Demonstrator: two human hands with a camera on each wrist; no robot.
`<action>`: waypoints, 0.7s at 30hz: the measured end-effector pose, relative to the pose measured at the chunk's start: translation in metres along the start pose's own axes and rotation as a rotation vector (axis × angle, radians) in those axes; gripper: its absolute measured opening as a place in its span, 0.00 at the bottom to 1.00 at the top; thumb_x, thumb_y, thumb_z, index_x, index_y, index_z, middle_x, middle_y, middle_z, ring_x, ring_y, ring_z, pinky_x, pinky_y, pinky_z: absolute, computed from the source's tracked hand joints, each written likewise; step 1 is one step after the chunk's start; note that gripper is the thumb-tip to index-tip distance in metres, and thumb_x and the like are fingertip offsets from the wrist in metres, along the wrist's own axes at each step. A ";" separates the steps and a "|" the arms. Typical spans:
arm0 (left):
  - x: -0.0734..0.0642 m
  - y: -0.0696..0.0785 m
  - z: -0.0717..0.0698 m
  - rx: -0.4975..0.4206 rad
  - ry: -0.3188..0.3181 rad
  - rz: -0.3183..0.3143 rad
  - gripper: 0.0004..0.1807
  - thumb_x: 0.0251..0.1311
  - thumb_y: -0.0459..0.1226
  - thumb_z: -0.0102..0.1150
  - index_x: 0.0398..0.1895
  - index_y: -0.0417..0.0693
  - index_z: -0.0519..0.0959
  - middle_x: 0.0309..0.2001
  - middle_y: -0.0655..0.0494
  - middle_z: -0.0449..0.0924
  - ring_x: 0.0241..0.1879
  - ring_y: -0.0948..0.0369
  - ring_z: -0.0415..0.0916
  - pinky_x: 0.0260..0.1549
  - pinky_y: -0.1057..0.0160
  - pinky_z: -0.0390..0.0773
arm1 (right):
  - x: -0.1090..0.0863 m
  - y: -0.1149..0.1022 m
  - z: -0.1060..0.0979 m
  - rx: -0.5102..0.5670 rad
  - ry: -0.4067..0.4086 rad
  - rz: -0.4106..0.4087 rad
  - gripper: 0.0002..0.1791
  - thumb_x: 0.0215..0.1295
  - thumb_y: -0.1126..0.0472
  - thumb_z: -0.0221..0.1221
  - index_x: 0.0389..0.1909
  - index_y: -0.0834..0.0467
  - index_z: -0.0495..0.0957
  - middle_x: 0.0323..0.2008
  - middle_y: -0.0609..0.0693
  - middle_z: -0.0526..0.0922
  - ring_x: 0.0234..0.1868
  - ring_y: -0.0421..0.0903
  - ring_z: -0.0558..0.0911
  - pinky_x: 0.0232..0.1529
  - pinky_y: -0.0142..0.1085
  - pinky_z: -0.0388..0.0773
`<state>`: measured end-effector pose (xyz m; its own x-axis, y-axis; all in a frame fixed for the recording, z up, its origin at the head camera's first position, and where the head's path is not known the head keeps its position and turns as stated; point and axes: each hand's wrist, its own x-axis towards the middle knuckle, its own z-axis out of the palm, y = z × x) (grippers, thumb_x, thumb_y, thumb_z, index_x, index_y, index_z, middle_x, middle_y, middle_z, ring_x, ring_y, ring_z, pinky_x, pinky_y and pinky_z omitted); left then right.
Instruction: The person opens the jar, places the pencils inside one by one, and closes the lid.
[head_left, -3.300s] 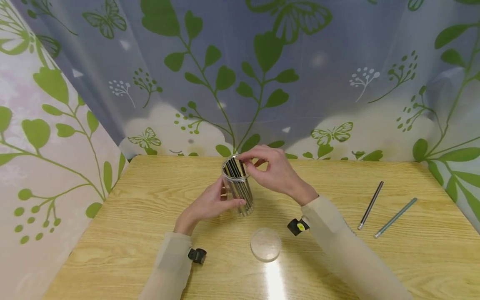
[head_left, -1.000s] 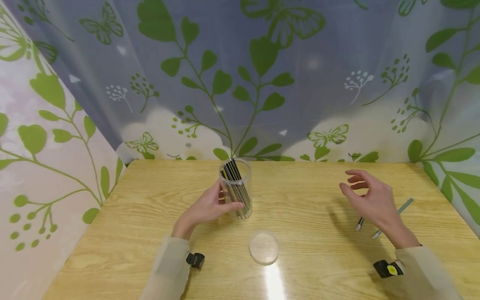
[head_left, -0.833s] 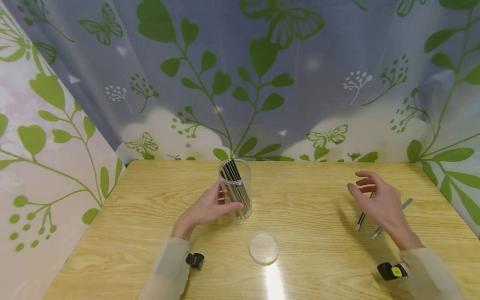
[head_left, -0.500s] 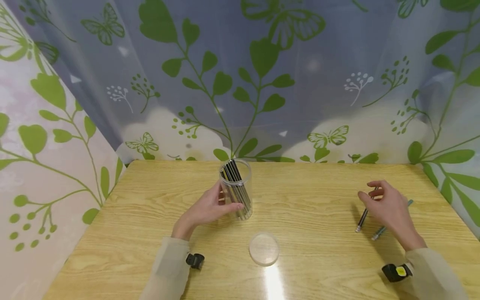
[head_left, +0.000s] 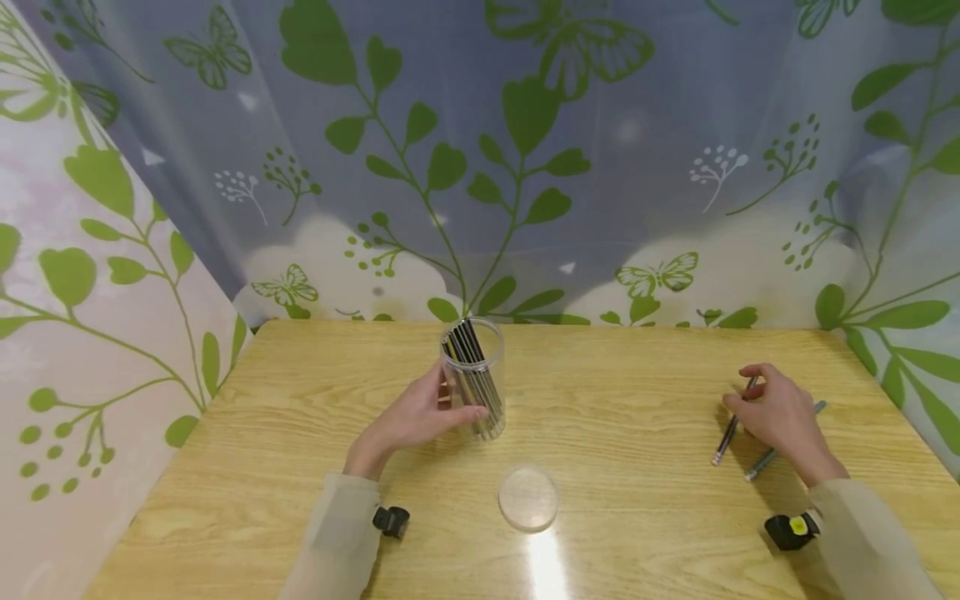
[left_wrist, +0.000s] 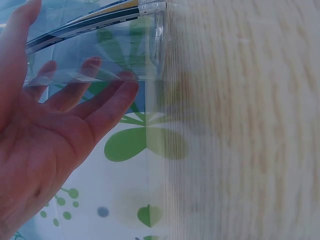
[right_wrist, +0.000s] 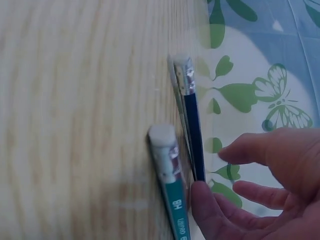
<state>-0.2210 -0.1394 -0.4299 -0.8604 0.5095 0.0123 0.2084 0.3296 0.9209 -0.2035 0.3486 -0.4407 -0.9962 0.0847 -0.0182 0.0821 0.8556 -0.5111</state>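
Note:
A clear plastic jar (head_left: pixel 491 379) stands on the table with several dark pencils (head_left: pixel 468 346) leaning inside it. My left hand (head_left: pixel 416 412) holds the jar from the left, thumb across its front and fingers round the back. In the left wrist view the pencils' ends show through the jar wall (left_wrist: pixel 75 75). My right hand (head_left: pixel 780 417) is low over a dark pencil (head_left: pixel 726 440) at the right, fingers bent around it but visibly apart in the right wrist view. Beside it lies a green pencil (right_wrist: pixel 175 210) marked HB, partly hidden under the hand in the head view.
A round clear lid (head_left: pixel 528 498) lies on the wooden table (head_left: pixel 615 433) in front of the jar. A curtain with leaves and butterflies (head_left: pixel 600 167) hangs behind the table's back edge, and another patterned cloth (head_left: pixel 112 292) rises at the left.
My right hand has left the jar's mouth, moved right, and come down over the dark pencil. The left hand keeps its hold on the jar. The lid and the loose pencils stay in place.

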 end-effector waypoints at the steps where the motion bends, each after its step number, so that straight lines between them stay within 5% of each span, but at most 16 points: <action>1: 0.000 0.000 0.000 -0.001 0.000 0.001 0.50 0.63 0.42 0.71 0.81 0.64 0.50 0.70 0.49 0.71 0.68 0.45 0.72 0.69 0.48 0.76 | 0.001 0.000 0.000 -0.006 0.001 -0.002 0.33 0.70 0.55 0.59 0.65 0.75 0.64 0.48 0.76 0.79 0.42 0.67 0.81 0.36 0.54 0.78; 11: 0.000 -0.001 0.000 0.005 0.001 0.002 0.50 0.63 0.43 0.71 0.82 0.65 0.49 0.70 0.49 0.70 0.69 0.45 0.71 0.70 0.48 0.75 | 0.003 0.001 -0.001 0.041 -0.080 0.040 0.34 0.63 0.63 0.62 0.64 0.78 0.62 0.41 0.74 0.83 0.24 0.46 0.86 0.32 0.48 0.86; 21: -0.001 0.000 0.000 0.005 0.001 -0.006 0.50 0.63 0.44 0.71 0.82 0.64 0.49 0.70 0.49 0.70 0.69 0.44 0.71 0.70 0.47 0.74 | 0.002 -0.004 -0.002 0.167 -0.153 0.103 0.45 0.66 0.61 0.63 0.72 0.81 0.50 0.47 0.75 0.80 0.26 0.47 0.88 0.29 0.41 0.89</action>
<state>-0.2204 -0.1397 -0.4302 -0.8620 0.5069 0.0075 0.2057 0.3363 0.9190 -0.2058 0.3462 -0.4373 -0.9764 0.0783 -0.2012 0.1908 0.7493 -0.6341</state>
